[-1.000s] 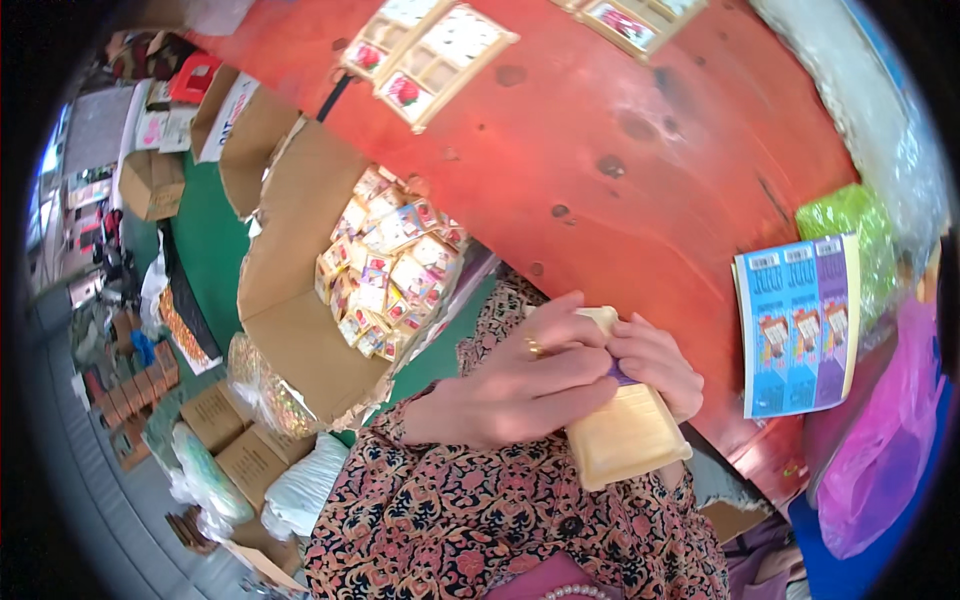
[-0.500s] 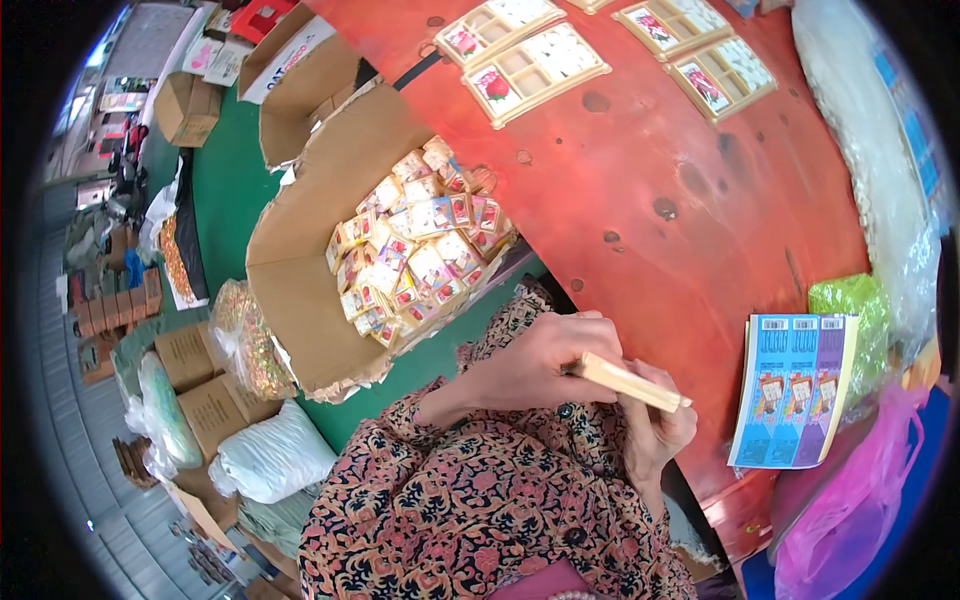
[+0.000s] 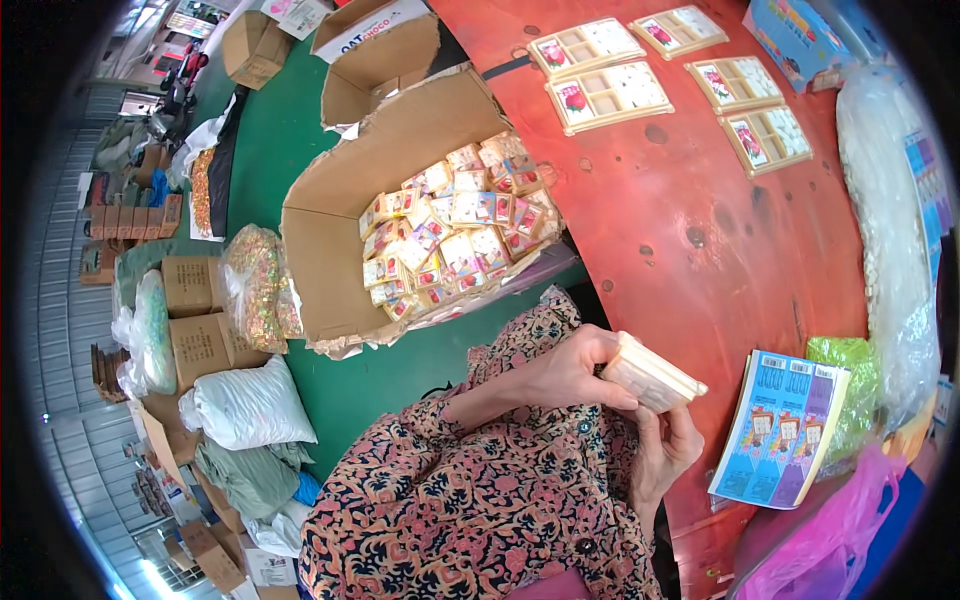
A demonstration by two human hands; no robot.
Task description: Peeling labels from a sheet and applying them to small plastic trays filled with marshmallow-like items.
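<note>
A small cream-coloured plastic tray [image 3: 655,374], tilted, is held in front of my body by the red table's near edge. My left hand [image 3: 572,372] grips its left end, thumb and fingers closed round it. The fingers of my right hand [image 3: 664,450] are bent against its lower edge. Its contents are hard to make out at this angle. Several similar compartment trays [image 3: 610,95], with white pieces and a strawberry-printed card, lie at the far side of the table. Left of my hands, an open cardboard box [image 3: 335,240] holds a heap of small packed trays [image 3: 440,235].
Printed blue and purple card sheets [image 3: 780,430] lie on the red table [image 3: 690,260] at right, beside a green bag [image 3: 845,365] and a pink plastic bag [image 3: 830,550]. A long clear plastic bag [image 3: 885,230] lines the far right. Sacks [image 3: 250,405] and cartons [image 3: 200,345] stand at left.
The tray has turned from nearly edge-on to show a broad face, and both hands have shifted slightly. My view has swung, showing more of the table's far side.
</note>
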